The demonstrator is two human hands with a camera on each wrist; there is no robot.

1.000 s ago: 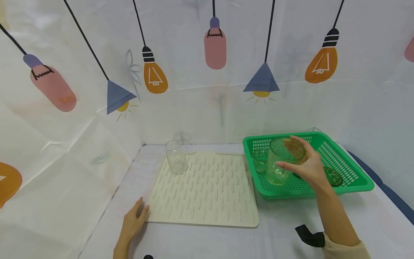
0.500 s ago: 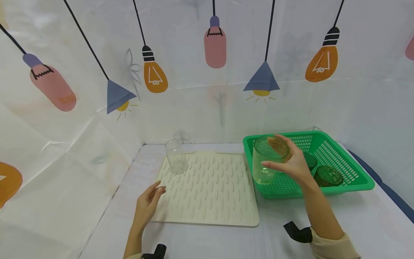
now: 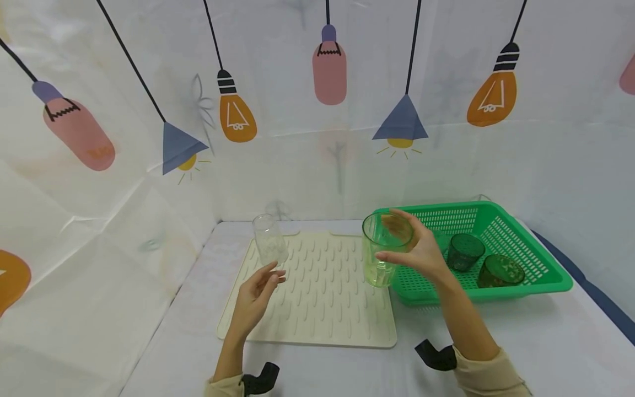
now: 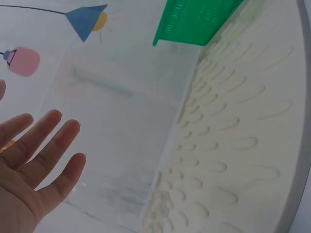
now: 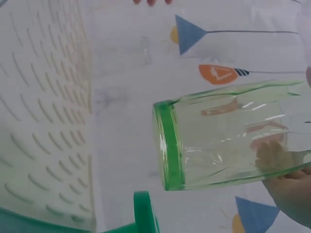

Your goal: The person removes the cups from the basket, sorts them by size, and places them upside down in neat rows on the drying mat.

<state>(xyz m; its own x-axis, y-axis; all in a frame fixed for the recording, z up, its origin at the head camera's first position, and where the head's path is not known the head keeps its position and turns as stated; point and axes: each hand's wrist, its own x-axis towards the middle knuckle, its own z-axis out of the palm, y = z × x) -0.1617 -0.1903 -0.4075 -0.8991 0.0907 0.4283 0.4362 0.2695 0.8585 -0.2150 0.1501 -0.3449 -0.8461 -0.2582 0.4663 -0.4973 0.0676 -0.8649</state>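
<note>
A large pale-green clear glass [image 3: 379, 248] is held upright in my right hand [image 3: 419, 248], thumb on the near side and fingers round the back. It hangs over the right part of the cream ridged mat [image 3: 322, 298], beside the basket's left edge. The right wrist view shows the thick base of the green glass [image 5: 170, 145]. My left hand [image 3: 255, 298] hovers above the mat's left part with loose fingers and holds nothing; its palm and fingers [image 4: 43, 150] spread in the left wrist view. Behind it, a clear colourless glass [image 3: 269, 242] stands at the mat's back left corner.
The green plastic basket [image 3: 541, 286] stands to the right of the mat. Inside are a dark green glass [image 3: 465, 252] and another patterned one [image 3: 501, 271], lying tilted. A white curtain [image 3: 297, 176] printed with lamps hangs behind the white table [image 3: 317, 375].
My right hand has carried the green glass leftward from over the basket to above the mat. My left hand has lifted from the mat's left edge and moved right and inward.
</note>
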